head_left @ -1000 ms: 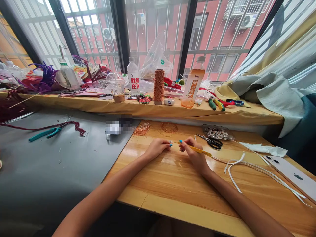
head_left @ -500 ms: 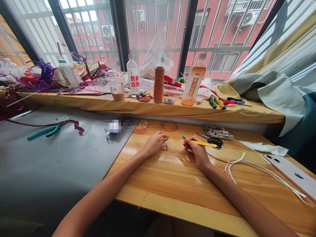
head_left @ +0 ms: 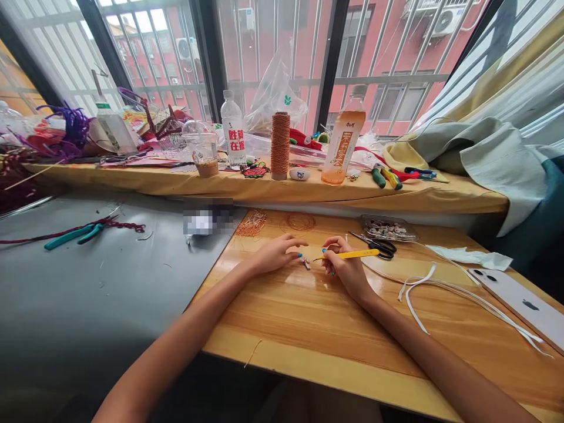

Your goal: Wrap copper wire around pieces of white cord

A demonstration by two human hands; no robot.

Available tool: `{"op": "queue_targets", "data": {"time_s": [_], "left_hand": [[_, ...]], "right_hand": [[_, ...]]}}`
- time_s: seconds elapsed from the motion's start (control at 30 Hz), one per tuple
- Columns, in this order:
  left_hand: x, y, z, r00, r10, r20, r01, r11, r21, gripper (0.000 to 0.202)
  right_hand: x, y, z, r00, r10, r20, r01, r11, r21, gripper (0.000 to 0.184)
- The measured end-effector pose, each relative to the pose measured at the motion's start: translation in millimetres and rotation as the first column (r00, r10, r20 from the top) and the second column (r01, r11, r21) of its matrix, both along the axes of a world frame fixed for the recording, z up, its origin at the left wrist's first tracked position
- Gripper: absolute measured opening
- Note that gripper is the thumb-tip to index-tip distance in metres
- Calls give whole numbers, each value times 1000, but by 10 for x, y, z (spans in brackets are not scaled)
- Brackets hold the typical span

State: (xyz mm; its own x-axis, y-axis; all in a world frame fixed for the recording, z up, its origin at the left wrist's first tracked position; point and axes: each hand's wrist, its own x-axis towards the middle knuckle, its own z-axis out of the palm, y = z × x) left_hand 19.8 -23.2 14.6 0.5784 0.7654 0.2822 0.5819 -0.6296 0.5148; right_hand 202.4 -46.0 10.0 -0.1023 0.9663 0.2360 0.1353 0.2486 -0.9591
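In my left hand (head_left: 277, 254) a small whitish piece (head_left: 305, 263) shows at the thumb tip, apparently pinched there; the index finger stretches out above it. The finger behind the piece is hidden. My right hand (head_left: 346, 267) is closed around yellow tweezers (head_left: 359, 254), held like a pen. Their thin dark tip points left, close to the whitish piece; I cannot tell whether it touches. Both hands are over the wooden board (head_left: 282, 317). Black-handled scissors (head_left: 383, 248) lie just beyond my right hand.
Orange thread bits (head_left: 252, 223) and a thread coil (head_left: 300, 221) lie at the back. A clear tray (head_left: 388, 228) holds small pieces. White cords (head_left: 467, 296) and a phone (head_left: 524, 302) lie right. Teal pliers (head_left: 73, 236) rest on the grey mat (head_left: 132, 294). Bottles and a thread spool (head_left: 280, 147) line the sill.
My left hand has moved slightly right with the whitish piece. The tweezers in my right hand have turned, their tip coming lower and nearer the piece. The view has shifted a little.
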Motion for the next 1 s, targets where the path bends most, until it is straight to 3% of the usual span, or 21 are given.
{"op": "queue_targets", "data": {"time_s": [0.2,0.53,1.0], "left_hand": [[28,-25,-10,987,-156,-20,157,987,41,22],[57,-33,-53,992,-120,-42,119,993,-27,20],[59,-54,-47,991,-119,-60,118,993,-28,23]], "right_hand": [[-28,-4,-15,994,83,74,-82,996,-18,10],[-40,-26,-25,973,162,163,-162,987,-14,8],[-59,-23,-24,969,162,186,-159,987,-29,7]]}}
